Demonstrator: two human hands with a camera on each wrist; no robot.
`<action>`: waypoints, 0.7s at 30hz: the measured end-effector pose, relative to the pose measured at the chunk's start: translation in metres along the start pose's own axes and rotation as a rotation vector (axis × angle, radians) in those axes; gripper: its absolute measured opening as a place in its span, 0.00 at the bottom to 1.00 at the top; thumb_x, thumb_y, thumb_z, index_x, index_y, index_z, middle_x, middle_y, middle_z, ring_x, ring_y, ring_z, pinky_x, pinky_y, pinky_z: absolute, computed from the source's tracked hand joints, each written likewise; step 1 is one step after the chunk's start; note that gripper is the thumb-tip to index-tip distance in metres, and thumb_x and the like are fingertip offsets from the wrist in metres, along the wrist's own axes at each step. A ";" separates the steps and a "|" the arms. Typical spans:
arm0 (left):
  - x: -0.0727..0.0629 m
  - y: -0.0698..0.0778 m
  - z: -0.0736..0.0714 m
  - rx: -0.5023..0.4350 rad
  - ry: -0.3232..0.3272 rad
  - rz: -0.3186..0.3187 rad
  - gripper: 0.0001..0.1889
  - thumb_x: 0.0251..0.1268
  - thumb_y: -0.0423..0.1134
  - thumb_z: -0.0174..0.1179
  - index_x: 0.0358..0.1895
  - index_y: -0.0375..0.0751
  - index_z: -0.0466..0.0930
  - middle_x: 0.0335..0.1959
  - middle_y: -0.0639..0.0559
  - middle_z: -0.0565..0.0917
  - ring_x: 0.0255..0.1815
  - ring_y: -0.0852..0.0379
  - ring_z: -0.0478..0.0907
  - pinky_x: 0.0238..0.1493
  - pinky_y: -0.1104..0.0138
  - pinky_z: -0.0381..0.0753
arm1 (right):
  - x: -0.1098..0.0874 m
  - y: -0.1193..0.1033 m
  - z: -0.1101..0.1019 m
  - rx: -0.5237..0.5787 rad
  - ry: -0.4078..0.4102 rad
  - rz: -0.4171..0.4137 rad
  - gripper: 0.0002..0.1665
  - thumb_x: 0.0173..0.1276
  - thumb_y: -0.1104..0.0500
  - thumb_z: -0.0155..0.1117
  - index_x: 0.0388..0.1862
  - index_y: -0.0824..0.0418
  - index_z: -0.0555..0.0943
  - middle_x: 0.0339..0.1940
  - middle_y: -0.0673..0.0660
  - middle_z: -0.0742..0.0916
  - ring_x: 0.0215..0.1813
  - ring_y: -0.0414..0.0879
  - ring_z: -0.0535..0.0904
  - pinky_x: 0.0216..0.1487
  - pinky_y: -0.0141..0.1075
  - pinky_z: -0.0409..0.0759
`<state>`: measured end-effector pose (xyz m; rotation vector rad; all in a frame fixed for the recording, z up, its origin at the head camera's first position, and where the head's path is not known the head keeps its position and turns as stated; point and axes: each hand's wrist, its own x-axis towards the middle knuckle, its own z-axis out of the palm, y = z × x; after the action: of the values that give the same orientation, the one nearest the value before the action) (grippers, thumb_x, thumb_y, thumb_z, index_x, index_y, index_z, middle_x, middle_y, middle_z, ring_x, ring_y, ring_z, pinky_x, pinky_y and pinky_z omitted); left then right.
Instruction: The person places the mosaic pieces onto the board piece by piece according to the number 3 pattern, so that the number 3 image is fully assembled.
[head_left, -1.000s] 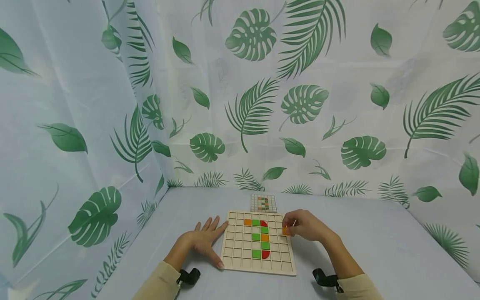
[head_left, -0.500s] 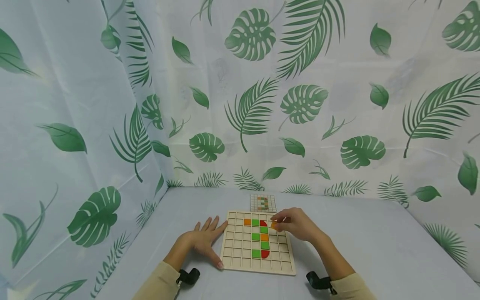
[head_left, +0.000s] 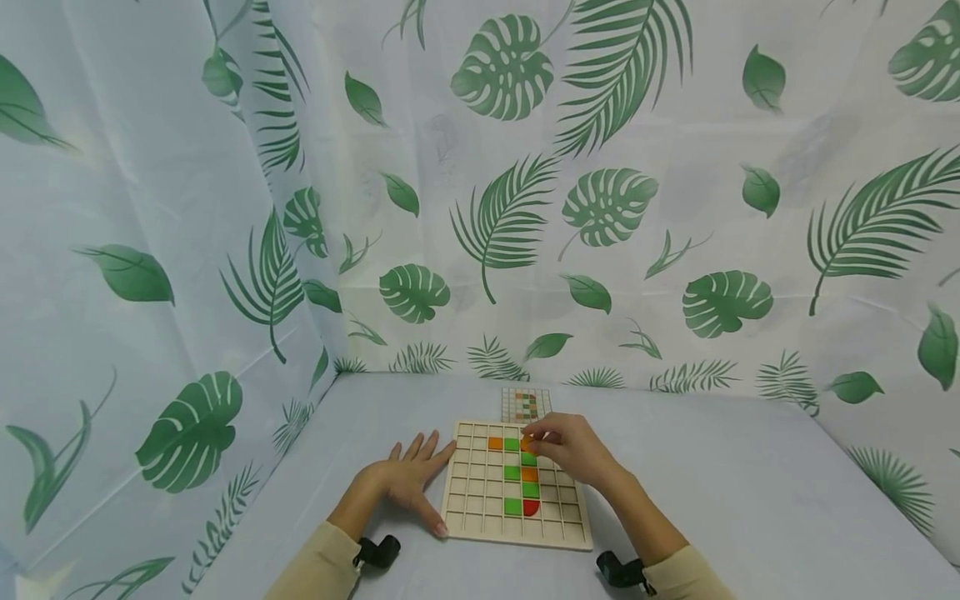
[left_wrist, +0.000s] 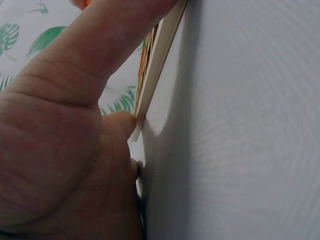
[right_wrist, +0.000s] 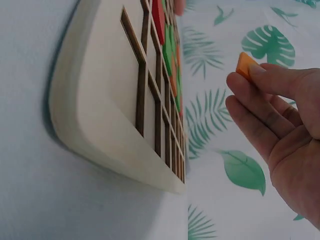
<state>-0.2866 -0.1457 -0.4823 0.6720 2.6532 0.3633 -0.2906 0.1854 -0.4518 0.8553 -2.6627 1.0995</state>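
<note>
My right hand [head_left: 573, 448] pinches an orange tile [right_wrist: 244, 65] between thumb and fingertips. In the right wrist view the tile is held up off the wooden grid board [right_wrist: 107, 125]; in the head view it overlaps the top of the tile column and hides the upper red tile. My left hand [head_left: 408, 482] lies with fingers spread at the board's left edge, thumb near its front left corner. Set in the grid are an orange tile [head_left: 495, 444], several green tiles [head_left: 512, 473], another orange tile [head_left: 529, 475] and a rounded red tile [head_left: 531, 507].
Behind the board lies a small card [head_left: 513, 407] printed with a grid and coloured shapes, partly covered by my right hand. A pale cloth covers the table [head_left: 750, 483]. Leaf-patterned curtains [head_left: 637, 108] stand at the back and left.
My right hand has moved left with the orange tile, from the board's right edge to over the top of the tile column. My left hand has stayed where it was.
</note>
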 end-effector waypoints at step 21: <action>0.002 -0.002 0.001 0.005 -0.005 -0.010 0.73 0.39 0.72 0.79 0.87 0.60 0.38 0.88 0.42 0.37 0.88 0.38 0.31 0.81 0.33 0.36 | 0.003 -0.015 0.031 0.099 -0.101 -0.054 0.13 0.70 0.64 0.71 0.53 0.62 0.90 0.42 0.49 0.90 0.36 0.38 0.81 0.35 0.30 0.83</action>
<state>-0.2886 -0.1456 -0.4846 0.6599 2.6528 0.3521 -0.2821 0.1544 -0.4641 1.0200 -2.6674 1.2149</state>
